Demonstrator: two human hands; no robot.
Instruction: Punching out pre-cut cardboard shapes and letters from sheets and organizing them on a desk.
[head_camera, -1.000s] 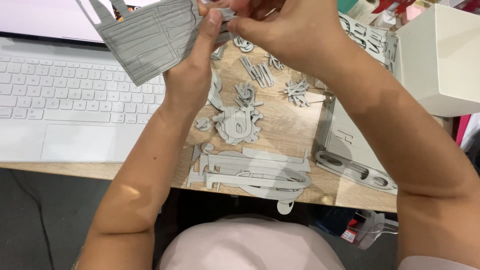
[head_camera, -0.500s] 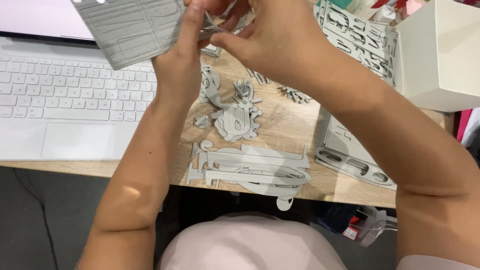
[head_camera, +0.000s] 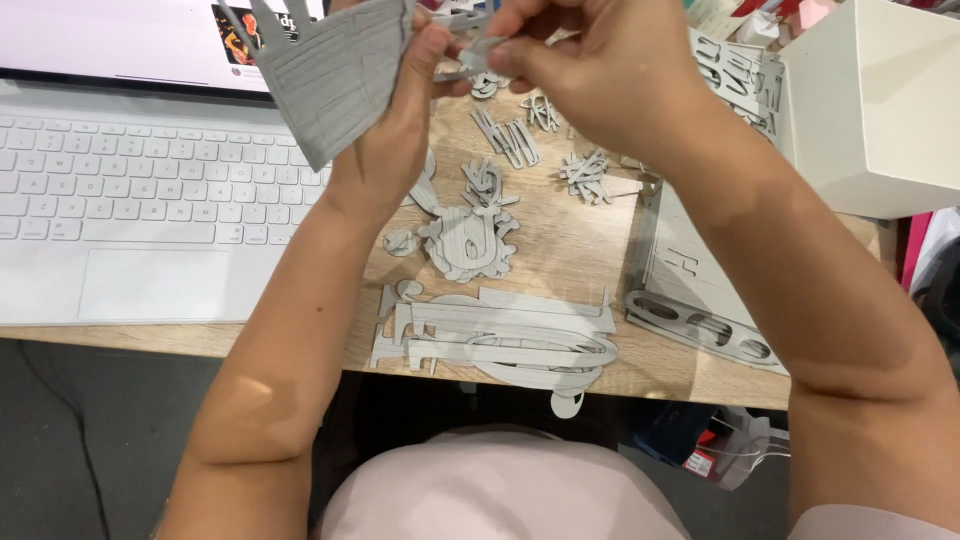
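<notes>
Left hand: the left hand (head_camera: 400, 120) is raised above the desk, thumb and fingers pinched on the right edge of a grey ridged panel (head_camera: 330, 75).
Grey ridged panel: a flat cardboard piece with scored parallel lines and notched tabs along its top; it is held tilted, over the far edge of the keyboard and the lower edge of the laptop screen.
Right hand: the right hand (head_camera: 590, 70) is raised just beside the left, its fingers closed on a small grey piece (head_camera: 470, 55) between the two hands.
Small grey piece: a thin cut-out, partly hidden by the fingers; whether it touches the panel cannot be told.
Loose cut-outs: several small grey shapes (head_camera: 510, 135) lie scattered on the desk below the hands, with a curled, layered cluster (head_camera: 470, 235) near the left wrist.
Long stacked pieces: a pile of long flat grey shapes (head_camera: 500, 340) lies at the near edge of the desk, one rounded tab overhanging it.
Punched sheets: grey sheets with empty cut-out holes (head_camera: 690, 290) lie under the right forearm; another (head_camera: 740, 75) lies farther back, by the box.
Wooden desk: the light wooden desk (head_camera: 580, 240) bears all the pieces.
Laptop: a white laptop (head_camera: 130, 200) stands to the left, its screen lit.
White box: a white box (head_camera: 875, 100) stands at the right edge.
</notes>
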